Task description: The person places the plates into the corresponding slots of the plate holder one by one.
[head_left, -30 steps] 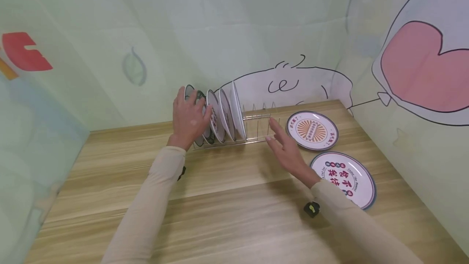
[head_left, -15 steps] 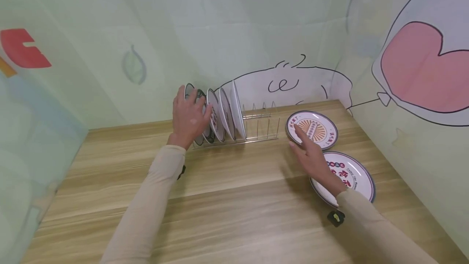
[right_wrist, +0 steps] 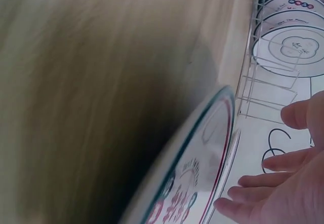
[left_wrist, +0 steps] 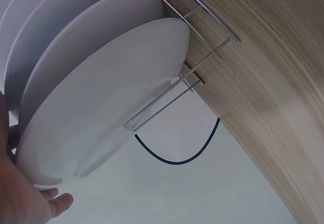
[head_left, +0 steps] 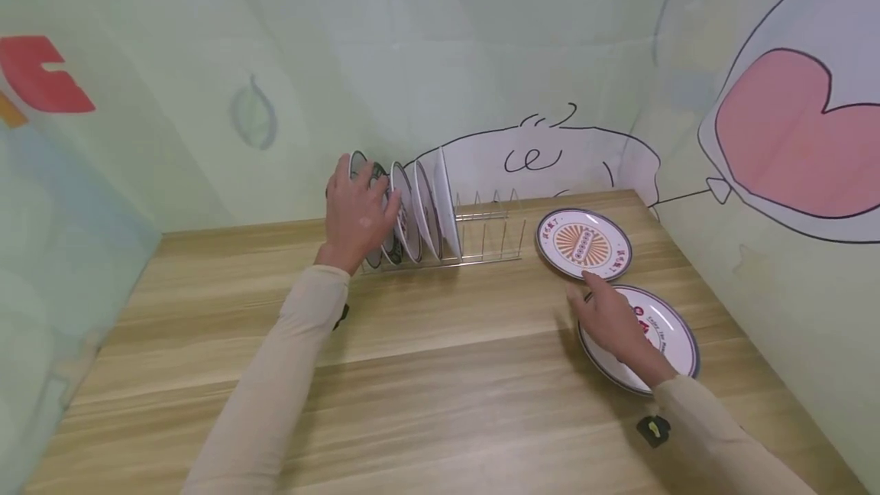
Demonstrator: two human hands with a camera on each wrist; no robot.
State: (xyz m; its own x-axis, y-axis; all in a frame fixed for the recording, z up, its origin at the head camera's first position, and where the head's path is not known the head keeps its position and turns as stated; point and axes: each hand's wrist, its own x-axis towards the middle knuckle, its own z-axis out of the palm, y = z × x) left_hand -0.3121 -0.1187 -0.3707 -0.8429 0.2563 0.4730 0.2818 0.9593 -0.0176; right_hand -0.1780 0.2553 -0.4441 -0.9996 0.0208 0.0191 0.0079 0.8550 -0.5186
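A wire plate rack (head_left: 491,243) stands at the back of the wooden table with several plates upright in its left part. My left hand (head_left: 357,212) grips the rim of the leftmost plate (left_wrist: 106,97); in the left wrist view its fingers lie on both sides of that rim. Over on the right, my right hand (head_left: 615,327) hovers with spread fingers above a white plate with red lettering (head_left: 670,331), covering part of it. Just behind that one lies a plate with an orange sunburst (head_left: 584,243). Both lie flat, face up.
The rack's right-hand slots (head_left: 505,239) show only bare wires. A printed cloth backdrop (head_left: 309,82) rises directly behind the table (head_left: 412,388) and along its sides.
My right hand has moved from the rack's right end toward me and to the right, over the plate with red lettering. My left hand keeps its place on the plate.
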